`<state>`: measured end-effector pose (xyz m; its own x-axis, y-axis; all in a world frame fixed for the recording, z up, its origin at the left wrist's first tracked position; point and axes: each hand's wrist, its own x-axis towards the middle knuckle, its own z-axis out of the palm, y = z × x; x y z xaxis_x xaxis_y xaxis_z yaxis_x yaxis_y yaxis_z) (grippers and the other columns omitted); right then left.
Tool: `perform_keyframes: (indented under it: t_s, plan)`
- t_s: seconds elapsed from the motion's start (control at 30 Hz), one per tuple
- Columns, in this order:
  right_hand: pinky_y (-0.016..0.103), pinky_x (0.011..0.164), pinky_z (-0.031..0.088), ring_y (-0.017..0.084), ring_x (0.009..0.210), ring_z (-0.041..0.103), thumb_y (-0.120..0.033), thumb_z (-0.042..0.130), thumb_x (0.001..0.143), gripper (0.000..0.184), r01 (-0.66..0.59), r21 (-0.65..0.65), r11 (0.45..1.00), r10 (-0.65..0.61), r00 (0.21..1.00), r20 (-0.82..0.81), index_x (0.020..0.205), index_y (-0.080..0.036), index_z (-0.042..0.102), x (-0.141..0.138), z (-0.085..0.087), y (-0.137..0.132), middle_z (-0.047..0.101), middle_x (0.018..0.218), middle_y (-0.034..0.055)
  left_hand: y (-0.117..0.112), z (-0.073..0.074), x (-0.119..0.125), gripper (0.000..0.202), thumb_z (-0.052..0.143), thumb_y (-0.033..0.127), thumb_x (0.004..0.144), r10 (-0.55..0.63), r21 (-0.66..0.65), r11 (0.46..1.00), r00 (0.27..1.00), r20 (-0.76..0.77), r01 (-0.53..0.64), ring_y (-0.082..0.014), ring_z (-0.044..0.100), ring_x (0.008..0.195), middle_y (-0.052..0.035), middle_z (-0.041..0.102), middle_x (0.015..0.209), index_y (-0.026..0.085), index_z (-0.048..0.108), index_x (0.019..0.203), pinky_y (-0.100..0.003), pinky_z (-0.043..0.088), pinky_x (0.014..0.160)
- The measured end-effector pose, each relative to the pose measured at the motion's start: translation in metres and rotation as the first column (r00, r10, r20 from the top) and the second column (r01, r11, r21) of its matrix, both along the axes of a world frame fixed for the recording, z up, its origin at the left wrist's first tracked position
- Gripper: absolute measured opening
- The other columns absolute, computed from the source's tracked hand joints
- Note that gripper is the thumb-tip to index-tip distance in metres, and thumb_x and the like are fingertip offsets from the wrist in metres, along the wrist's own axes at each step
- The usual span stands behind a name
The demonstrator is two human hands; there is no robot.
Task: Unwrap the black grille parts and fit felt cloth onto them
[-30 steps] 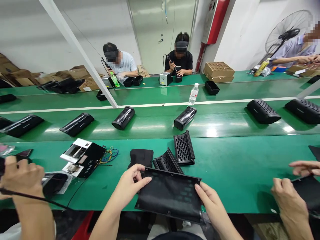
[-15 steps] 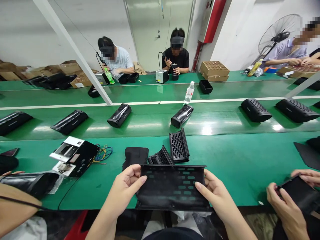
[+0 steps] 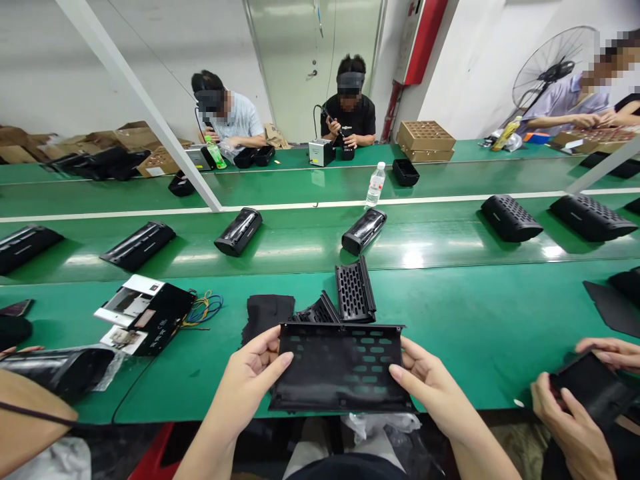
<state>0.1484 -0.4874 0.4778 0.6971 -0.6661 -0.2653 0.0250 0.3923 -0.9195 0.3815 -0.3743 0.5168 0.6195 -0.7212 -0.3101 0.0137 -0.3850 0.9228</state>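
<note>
Between my two hands is a black slotted plastic panel [image 3: 320,373], held level over the bench's near edge. Dark see-through mesh lies across its inner face, and green shows through slots on the right. My left hand [image 3: 257,367] grips the left end, thumb on top and fingers curled at the side. At the opposite end my right hand [image 3: 420,373] is closed the same way. Just beyond the panel are a slotted black grille [image 3: 354,290] and a second curved grille [image 3: 320,308], partly hidden. Left of them lies a stack of black fabric [image 3: 267,313].
A white-and-black machine [image 3: 145,313] with coiled wires stands left. Several black housings, one a glossy housing [image 3: 364,231], rest along the green conveyor [image 3: 300,250]. A co-worker's hands [image 3: 575,407] hold a black piece at right; another person's arm [image 3: 35,400] is at left. A water bottle [image 3: 376,183] stands farther back.
The panel has risen slightly and tilted a little in my hands, which keep the same grip. The whole view has shifted slightly.
</note>
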Motion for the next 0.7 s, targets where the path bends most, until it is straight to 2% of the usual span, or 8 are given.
perform_keyframes:
  t_s: [0.07,0.17,0.27,0.33,0.43,0.53,0.6,0.7]
  plan:
    - [0.026,0.062,0.047,0.014,0.067,0.056,-0.036,0.055,0.076,0.042,-0.004,-0.005,1.000,0.004,0.999,-0.042,0.115,-0.019,0.049,0.000,-0.004,-0.003,0.064,0.076,0.0033,-0.002,-0.002,0.000,0.053,0.068,0.034,0.054,-0.004,0.009,1.000,1.000,-0.018,0.004,-0.0174,0.059,0.076,-0.0026,0.062,0.078,0.015,0.058,0.103,-0.030,0.050,0.072]
    - [0.019,0.045,0.038,0.009,0.047,0.047,-0.035,0.055,0.076,0.037,0.005,0.028,1.000,-0.003,0.998,-0.064,0.109,-0.018,0.054,-0.001,-0.010,-0.007,0.059,0.060,-0.0013,-0.006,-0.005,0.000,0.055,0.067,0.036,0.056,-0.032,0.020,0.999,0.999,-0.039,0.033,-0.0178,0.059,0.078,-0.0030,0.062,0.079,0.014,0.056,0.105,-0.031,0.049,0.074]
    - [0.021,0.048,0.041,0.009,0.049,0.050,-0.033,0.060,0.072,0.035,0.073,0.129,0.989,-0.076,0.997,0.020,0.103,-0.018,0.057,-0.008,-0.023,-0.016,0.063,0.069,0.0013,-0.009,-0.013,0.004,0.051,0.057,0.042,0.065,-0.116,0.041,0.992,0.993,-0.015,0.116,-0.0161,0.059,0.072,-0.0023,0.061,0.074,0.014,0.054,0.107,-0.030,0.048,0.073]
    - [0.023,0.050,0.043,0.011,0.051,0.053,-0.033,0.063,0.067,0.034,0.236,0.178,0.955,-0.242,0.970,0.015,0.098,-0.018,0.058,-0.020,-0.039,-0.025,0.064,0.073,0.0024,-0.010,-0.026,0.010,0.048,0.049,0.044,0.070,-0.141,0.080,0.988,0.988,0.066,0.136,-0.0147,0.058,0.066,-0.0019,0.060,0.071,0.015,0.054,0.107,-0.029,0.047,0.070]
    - [0.021,0.042,0.042,0.012,0.048,0.055,-0.031,0.069,0.059,0.032,0.584,0.159,0.796,-0.580,0.811,-0.074,0.086,-0.018,0.059,-0.046,-0.078,-0.045,0.064,0.067,0.0005,-0.009,-0.057,0.022,0.049,0.047,0.047,0.069,-0.138,0.195,0.976,0.963,0.232,0.093,-0.0141,0.056,0.061,-0.0035,0.058,0.078,0.015,0.053,0.106,-0.029,0.046,0.064]
    - [0.020,0.040,0.042,0.012,0.053,0.058,-0.030,0.070,0.056,0.029,0.761,0.130,0.636,-0.754,0.648,-0.105,0.078,-0.018,0.057,-0.071,-0.128,-0.065,0.062,0.067,-0.0001,-0.008,-0.095,0.028,0.057,0.045,0.047,0.069,-0.188,0.333,0.939,0.933,0.306,0.080,-0.0157,0.057,0.066,-0.0104,0.055,0.097,0.012,0.047,0.114,-0.032,0.046,0.069]
    - [0.020,0.042,0.044,0.013,0.055,0.058,-0.030,0.068,0.056,0.023,0.813,0.101,0.573,-0.800,0.582,-0.144,0.072,-0.019,0.055,-0.080,-0.159,-0.074,0.060,0.064,0.0002,-0.011,-0.115,0.025,0.067,0.047,0.048,0.068,-0.213,0.421,0.903,0.942,0.258,0.089,-0.0190,0.058,0.076,-0.0158,0.051,0.107,0.009,0.037,0.121,-0.034,0.044,0.075]
    - [0.023,0.047,0.048,0.014,0.055,0.059,-0.029,0.063,0.056,0.017,0.842,0.058,0.536,-0.822,0.536,-0.193,0.065,-0.022,0.050,-0.082,-0.192,-0.081,0.058,0.060,0.0016,-0.020,-0.136,0.011,0.079,0.050,0.051,0.067,-0.172,0.473,0.866,0.985,-0.014,0.159,-0.0237,0.056,0.088,-0.0184,0.050,0.111,0.011,0.021,0.128,-0.035,0.047,0.071]
